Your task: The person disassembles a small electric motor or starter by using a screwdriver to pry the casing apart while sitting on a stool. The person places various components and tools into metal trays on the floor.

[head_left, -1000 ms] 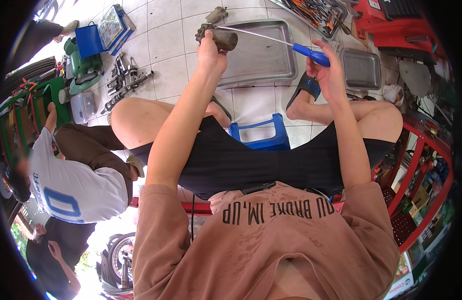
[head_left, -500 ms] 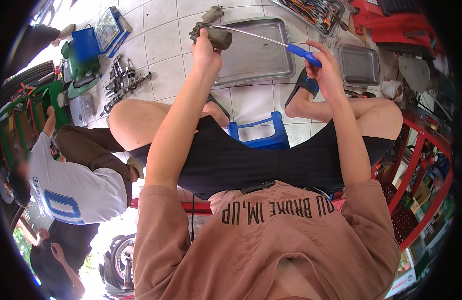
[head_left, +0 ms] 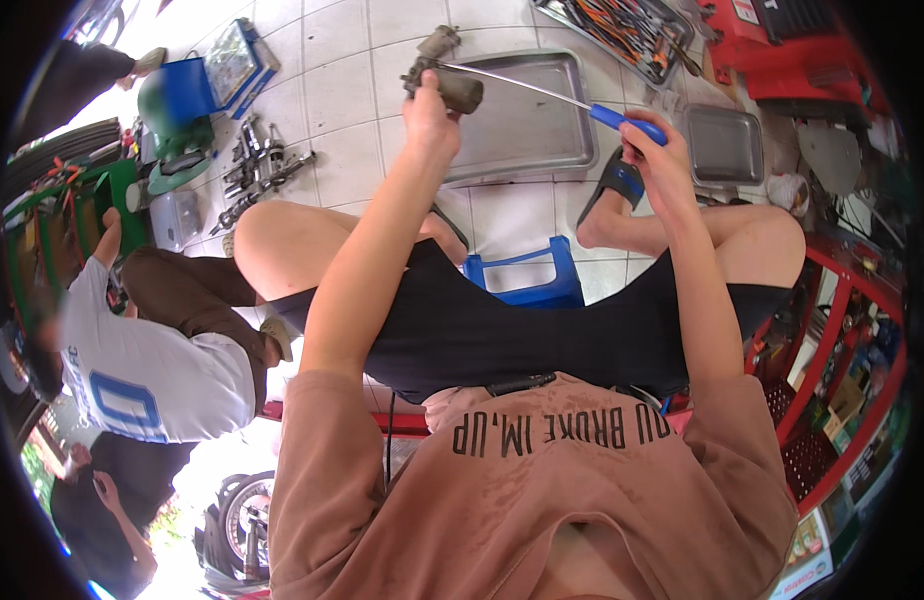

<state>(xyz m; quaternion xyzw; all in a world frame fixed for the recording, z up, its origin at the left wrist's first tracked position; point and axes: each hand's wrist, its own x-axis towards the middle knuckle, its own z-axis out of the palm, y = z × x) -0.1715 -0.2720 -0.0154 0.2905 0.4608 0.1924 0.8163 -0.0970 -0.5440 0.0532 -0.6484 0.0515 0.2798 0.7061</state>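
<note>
My left hand [head_left: 430, 128] holds up a grimy, cylindrical metal motor part [head_left: 462, 95], thumb against its near side. Closed round the blue handle of a long screwdriver [head_left: 622, 122] is my right hand [head_left: 662, 165]. The thin shaft slants leftward from the handle, and its tip meets the upper end of the motor part; exactly where it sits is too small to tell. Just beyond my left hand, a second dirty cylindrical part [head_left: 440, 42] appears to lie on the tiles. Below both hands is a large, shallow metal tray [head_left: 522, 172].
A tool tray [head_left: 632, 45] full of hand tools lies at the far right, near a smaller metal tray [head_left: 724, 145] and red equipment [head_left: 782, 60]. Several metal parts [head_left: 262, 165] lie on the left floor. A blue stool [head_left: 527, 280] stands between my legs. One person [head_left: 162, 385] crouches at left.
My right fingers, partly lifted before, are now curled round the handle's end. The screwdriver tip stays at the motor part. The whole view has shifted slightly.
</note>
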